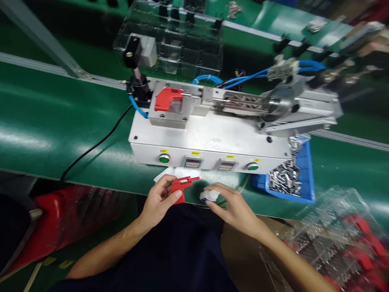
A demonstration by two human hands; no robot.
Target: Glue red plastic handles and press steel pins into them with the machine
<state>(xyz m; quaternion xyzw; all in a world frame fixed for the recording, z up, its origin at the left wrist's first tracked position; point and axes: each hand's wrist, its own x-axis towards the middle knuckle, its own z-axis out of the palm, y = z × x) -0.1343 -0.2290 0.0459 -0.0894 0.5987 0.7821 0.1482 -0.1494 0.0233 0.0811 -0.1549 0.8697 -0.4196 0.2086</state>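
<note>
My left hand [161,196] is closed around a small red gun-shaped plastic part [177,187]. Its thin red nozzle points right, toward my other hand. Between the thumb and fingers of my right hand [232,205] is a crumpled white wad [210,195], like tissue or cloth, with a dark blue spot at its lower edge. Both hands are just in front of a white machine box [209,140]. A similar red part [167,99] sits in the metal fixture [168,121] on top of that box, with a thin metal rod meeting its right end.
Green buttons [164,158] and small displays line the box's front. A blue bin [306,174] of metal pieces stands at its right. Clear trays with red parts [361,257] lie lower right. Behind are a clear compartment tray [194,56] and blue air hoses [209,78]. A black cable crosses the bench left.
</note>
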